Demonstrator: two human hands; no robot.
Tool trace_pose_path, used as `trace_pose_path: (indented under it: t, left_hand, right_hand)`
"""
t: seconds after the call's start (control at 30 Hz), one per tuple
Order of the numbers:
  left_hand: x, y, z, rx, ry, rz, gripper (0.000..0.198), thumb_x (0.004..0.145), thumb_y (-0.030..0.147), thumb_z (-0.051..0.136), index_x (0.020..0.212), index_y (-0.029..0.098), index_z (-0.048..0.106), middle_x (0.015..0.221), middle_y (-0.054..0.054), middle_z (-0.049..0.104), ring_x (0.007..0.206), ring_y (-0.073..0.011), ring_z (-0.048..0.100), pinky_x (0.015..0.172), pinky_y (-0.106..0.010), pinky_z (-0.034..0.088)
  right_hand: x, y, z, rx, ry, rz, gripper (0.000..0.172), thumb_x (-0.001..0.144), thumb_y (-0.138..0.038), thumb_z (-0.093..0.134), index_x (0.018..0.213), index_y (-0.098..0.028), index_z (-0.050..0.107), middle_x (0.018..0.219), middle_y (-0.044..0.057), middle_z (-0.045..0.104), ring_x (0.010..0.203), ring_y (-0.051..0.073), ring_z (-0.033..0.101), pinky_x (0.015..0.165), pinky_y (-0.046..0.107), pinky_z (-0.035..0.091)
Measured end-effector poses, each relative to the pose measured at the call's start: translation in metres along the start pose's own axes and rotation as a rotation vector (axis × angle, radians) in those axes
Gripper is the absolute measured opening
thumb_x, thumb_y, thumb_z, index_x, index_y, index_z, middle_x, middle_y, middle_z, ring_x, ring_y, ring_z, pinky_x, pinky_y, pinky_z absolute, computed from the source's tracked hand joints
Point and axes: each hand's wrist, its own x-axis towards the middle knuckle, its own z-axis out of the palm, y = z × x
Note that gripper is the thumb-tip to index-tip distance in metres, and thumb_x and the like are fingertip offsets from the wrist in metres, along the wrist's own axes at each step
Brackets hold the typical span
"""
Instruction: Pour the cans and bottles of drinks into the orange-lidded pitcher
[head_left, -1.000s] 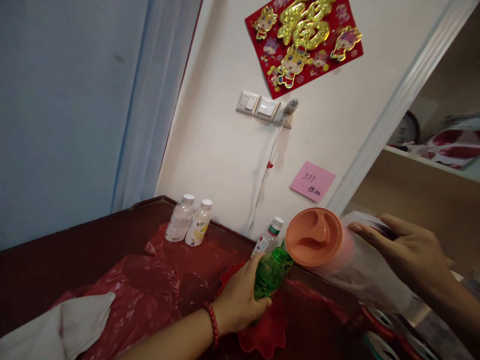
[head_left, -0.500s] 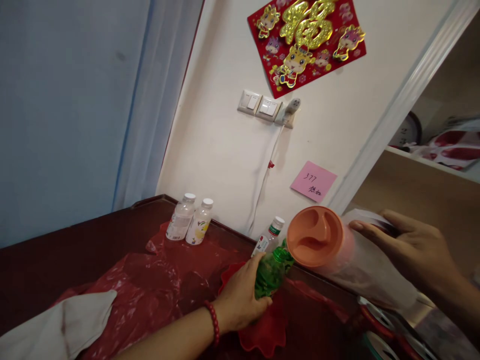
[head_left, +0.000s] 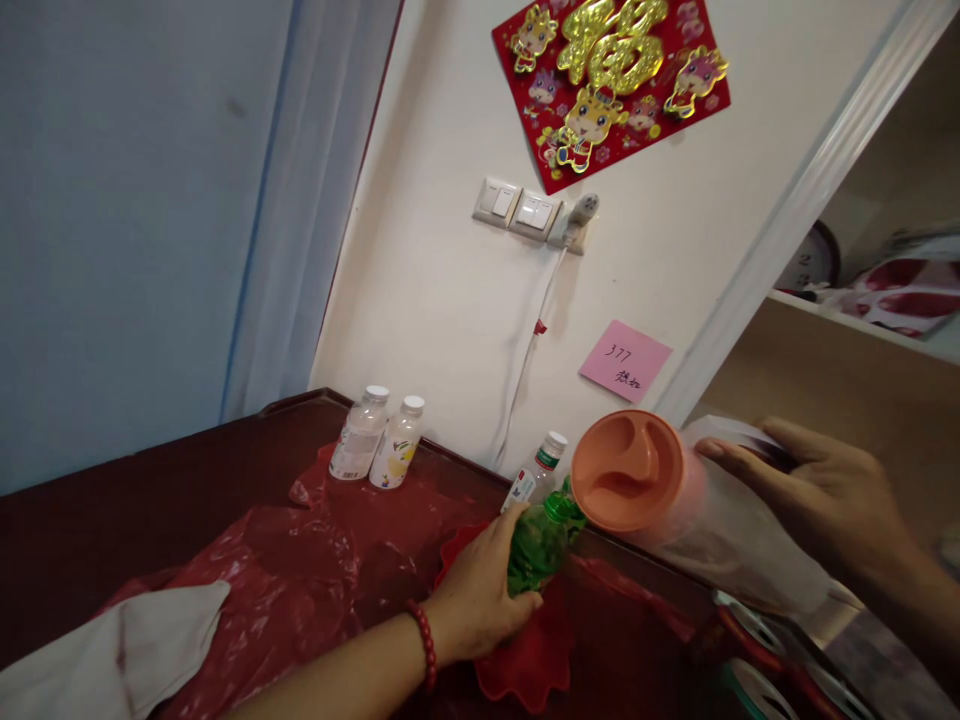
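My left hand, with a red bead bracelet on the wrist, is wrapped round a green plastic bottle that stands on a red dish. My right hand grips a clear jug with an orange lid. The jug is tipped over towards the left, its lid right above the green bottle's open neck. Whether liquid runs between them I cannot make out.
A dark red table carries a crumpled red plastic bag, a grey cloth, two small clear bottles by the wall and a white-capped bottle. Switches, a plugged cable and a pink note hang on the wall. Shelves stand at right.
Almost nothing has moved. Both hands keep their grips, and the tilted jug stays over the green bottle with only a slight shift of view.
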Motion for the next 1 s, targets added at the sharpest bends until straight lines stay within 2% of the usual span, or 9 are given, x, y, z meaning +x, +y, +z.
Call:
trace_pose_path:
  t: [0.53, 1.0]
  left_hand:
    - [-0.001, -0.003, 0.000, -0.011, -0.005, -0.011, 0.091, 0.069, 0.014, 0.069, 0.151, 0.022, 0.030, 0.151, -0.013, 0.050, 0.137, -0.0304, 0.049, 0.117, -0.046, 0.038]
    - [-0.001, -0.003, 0.000, 0.014, -0.009, -0.013, 0.092, 0.069, 0.013, 0.069, 0.152, 0.019, 0.029, 0.153, -0.014, 0.048, 0.139, -0.0309, 0.047, 0.118, -0.046, 0.038]
  right_hand:
    - [0.001, -0.007, -0.005, -0.023, 0.005, 0.001, 0.066, 0.068, -0.083, 0.068, 0.054, -0.020, 0.052, 0.052, -0.003, 0.039, 0.051, 0.016, 0.037, 0.046, 0.025, 0.026]
    - [0.003, -0.010, -0.006, -0.020, 0.014, -0.016, 0.065, 0.071, -0.079, 0.069, 0.053, -0.020, 0.049, 0.052, -0.003, 0.036, 0.051, 0.014, 0.035, 0.046, 0.025, 0.025]
